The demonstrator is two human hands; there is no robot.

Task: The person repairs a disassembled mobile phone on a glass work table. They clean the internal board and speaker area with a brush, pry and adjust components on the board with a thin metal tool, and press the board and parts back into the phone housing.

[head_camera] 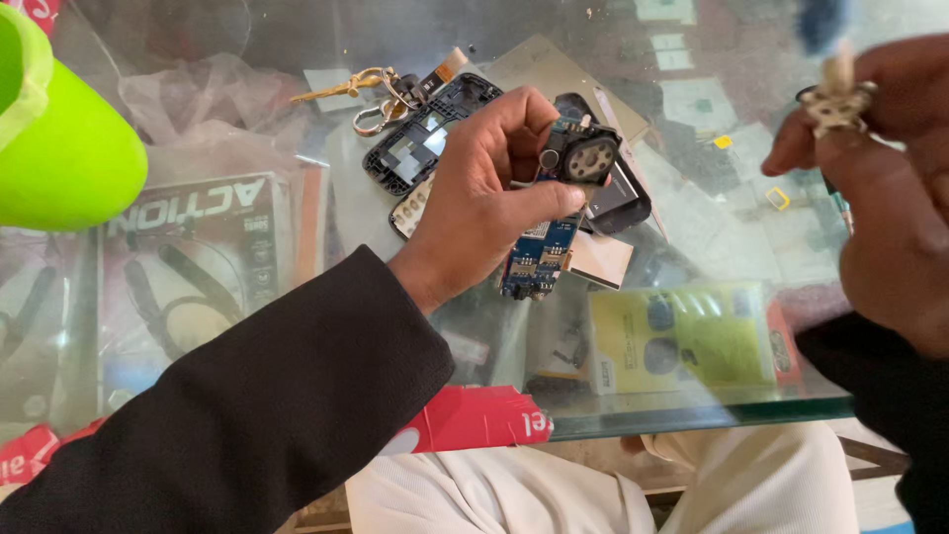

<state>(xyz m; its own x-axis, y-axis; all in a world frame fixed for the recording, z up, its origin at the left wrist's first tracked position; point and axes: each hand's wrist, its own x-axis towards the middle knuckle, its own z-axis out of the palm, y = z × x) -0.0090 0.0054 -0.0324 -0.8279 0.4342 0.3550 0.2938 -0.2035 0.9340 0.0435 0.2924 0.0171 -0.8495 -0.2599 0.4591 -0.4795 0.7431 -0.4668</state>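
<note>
The blue circuit board (542,252) is a long, narrow phone board, glossy blue with small metal slots at its near end and a round grey speaker and a dark camera module at its far end. The left hand (474,203) holds it up above the glass counter (692,415), thumb pressed across the front and fingers curled behind the far end, so the board hangs down and slightly left from the grip, its lower half free of the hand. A matte black sleeve covers that arm. At the right, the right hand (890,188) is raised and blurred, pinching a small pale, star-shaped part (836,97) between thumb and fingers, well apart from the board. On the counter beyond the left hand lie a black plastic phone frame (425,133) with an open window, a ring of brass-coloured keys (361,87) to its left, and a dark phone back panel (618,198) just behind the board. Under the glass, a yellow-green packet (682,336) sits at the near right. A bright green, smooth rounded object (59,148) fills the far left.
</note>
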